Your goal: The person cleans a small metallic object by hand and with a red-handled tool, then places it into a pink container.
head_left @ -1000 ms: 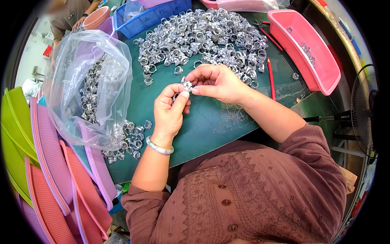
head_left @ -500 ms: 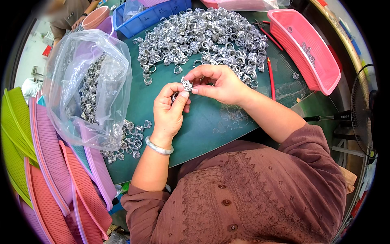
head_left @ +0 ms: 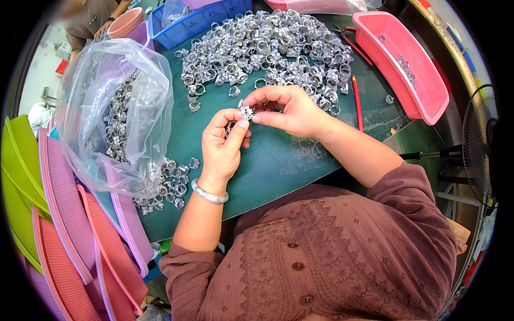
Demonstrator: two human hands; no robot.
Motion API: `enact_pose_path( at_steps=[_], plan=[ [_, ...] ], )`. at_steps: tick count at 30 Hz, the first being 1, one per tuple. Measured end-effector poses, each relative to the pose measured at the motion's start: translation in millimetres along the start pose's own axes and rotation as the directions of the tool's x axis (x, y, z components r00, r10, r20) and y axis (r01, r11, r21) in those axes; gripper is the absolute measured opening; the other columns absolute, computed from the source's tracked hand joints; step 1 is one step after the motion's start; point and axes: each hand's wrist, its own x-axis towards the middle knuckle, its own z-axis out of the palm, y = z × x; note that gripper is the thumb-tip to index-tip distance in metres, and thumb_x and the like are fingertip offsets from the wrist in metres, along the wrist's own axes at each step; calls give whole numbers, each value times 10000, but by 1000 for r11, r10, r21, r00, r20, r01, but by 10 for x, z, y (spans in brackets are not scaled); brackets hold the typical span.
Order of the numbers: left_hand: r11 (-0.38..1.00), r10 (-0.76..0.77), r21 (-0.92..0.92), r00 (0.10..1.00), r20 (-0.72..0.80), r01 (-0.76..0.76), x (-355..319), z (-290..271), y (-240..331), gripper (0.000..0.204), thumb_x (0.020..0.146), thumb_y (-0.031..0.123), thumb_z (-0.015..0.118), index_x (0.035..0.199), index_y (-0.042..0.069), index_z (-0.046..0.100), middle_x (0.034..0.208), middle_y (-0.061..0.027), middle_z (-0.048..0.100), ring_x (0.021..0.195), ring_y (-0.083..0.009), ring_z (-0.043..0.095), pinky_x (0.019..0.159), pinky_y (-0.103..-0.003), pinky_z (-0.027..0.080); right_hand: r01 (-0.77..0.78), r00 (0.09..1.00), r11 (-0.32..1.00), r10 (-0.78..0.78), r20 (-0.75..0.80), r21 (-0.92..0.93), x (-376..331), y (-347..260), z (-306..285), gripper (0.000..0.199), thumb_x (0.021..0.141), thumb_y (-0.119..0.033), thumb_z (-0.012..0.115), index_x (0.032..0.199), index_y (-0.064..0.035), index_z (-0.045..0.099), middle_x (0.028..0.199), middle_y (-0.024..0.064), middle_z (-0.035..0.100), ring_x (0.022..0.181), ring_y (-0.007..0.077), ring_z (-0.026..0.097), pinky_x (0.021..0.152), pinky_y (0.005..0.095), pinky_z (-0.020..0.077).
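Observation:
Both hands meet over the dark green table (head_left: 278, 166) on one small silver ring (head_left: 246, 111). My left hand (head_left: 222, 147) pinches it from below with thumb and fingers; a pale bangle circles that wrist. My right hand (head_left: 286, 109) grips the same ring from the right with its fingertips. Just beyond the hands lies a large heap of silver rings (head_left: 267, 48). A smaller cluster of rings (head_left: 168, 184) lies to the left of my left wrist.
A clear plastic bag (head_left: 115, 115) holding rings sits at the left. Stacked pink, orange and green trays (head_left: 59, 224) lean at lower left. A pink basket (head_left: 409, 61) stands at right, a blue bin (head_left: 201, 16) at the back, a red-handled tool (head_left: 356, 96) beside the heap, a fan (head_left: 479, 150) at far right.

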Motion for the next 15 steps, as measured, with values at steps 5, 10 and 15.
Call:
enact_pose_path(
  at_steps=[5, 10, 15],
  plan=[
    [1000, -5, -5, 1000, -10, 5, -4, 21, 21, 90, 853, 71, 557, 935, 38, 540, 773, -3, 555, 633, -55, 515, 514, -179, 426, -8, 1000, 999, 8, 6, 38, -4, 7, 4, 240, 767, -65, 644, 997, -15, 597, 880, 36, 635, 792, 82, 571, 718, 234, 457],
    [1000, -12, 0, 1000, -13, 12, -2, 20, 25, 89, 853, 80, 560, 928, 35, 543, 752, -2, 552, 628, -56, 511, 513, -178, 424, -20, 1000, 998, 19, 10, 54, -1, 5, 5, 235, 773, -67, 639, 997, -10, 596, 884, 37, 636, 796, 83, 573, 717, 231, 458],
    [1000, -17, 10, 1000, -16, 17, -4, 22, 30, 81, 854, 83, 558, 917, 34, 546, 734, 0, 547, 617, -54, 504, 510, -178, 419, -29, 999, 998, 28, 15, 65, -1, 3, 5, 230, 779, -70, 635, 996, -5, 596, 877, 40, 637, 794, 83, 577, 716, 228, 460]
  ],
)
